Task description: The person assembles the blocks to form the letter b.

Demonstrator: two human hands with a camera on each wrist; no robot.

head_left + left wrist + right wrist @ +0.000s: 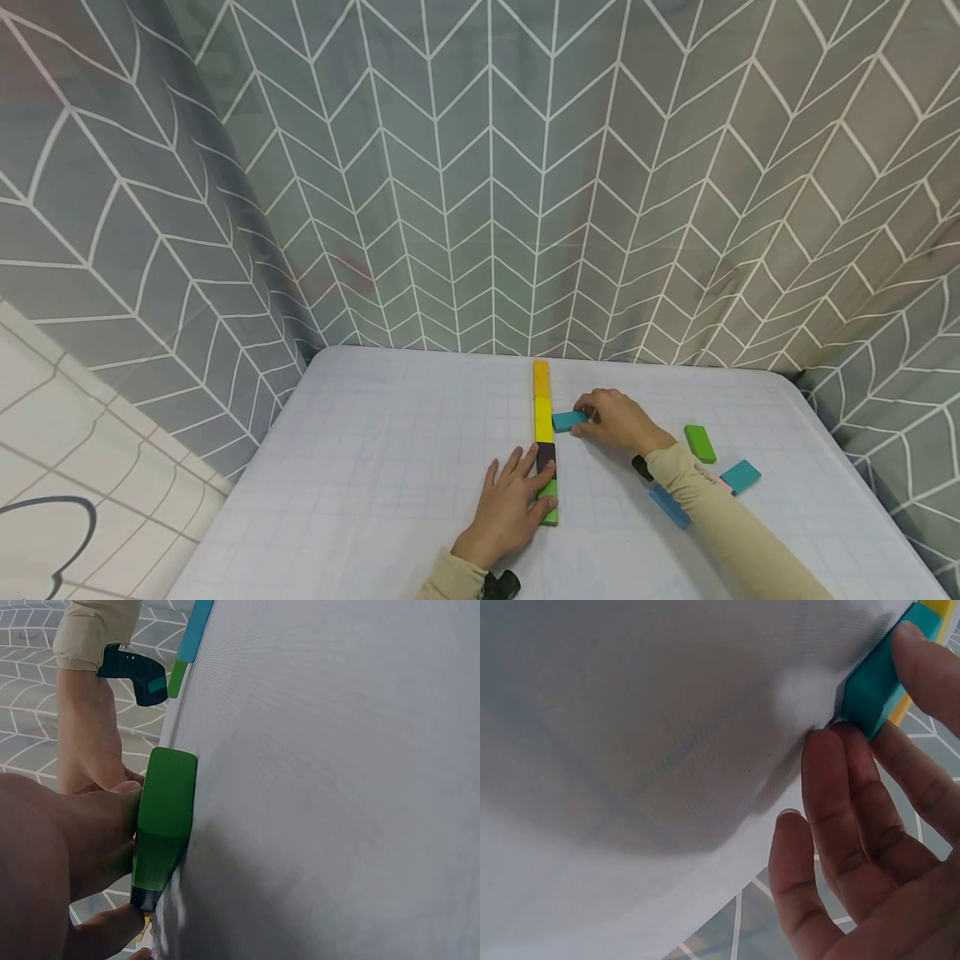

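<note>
A straight row of blocks runs across the white table: two yellow blocks [541,379] at the far end, then a dark block [547,452], then a green block [551,490] nearest me. My left hand [504,504] rests spread along the near part of the row, its thumb and index finger on the green and dark blocks. In the left wrist view the green block [169,799] looms large beside the fingers. With thumb and fingers, my right hand [617,419] pinches a teal block [877,679]; its end meets the side of the nearer yellow block.
Right of the row lie a loose green block [700,443], another teal block [741,477] and a blue block [669,507]. A pink piece [723,484] is partly hidden by my right sleeve. A patterned grey curtain [480,208] hangs behind the table [390,433].
</note>
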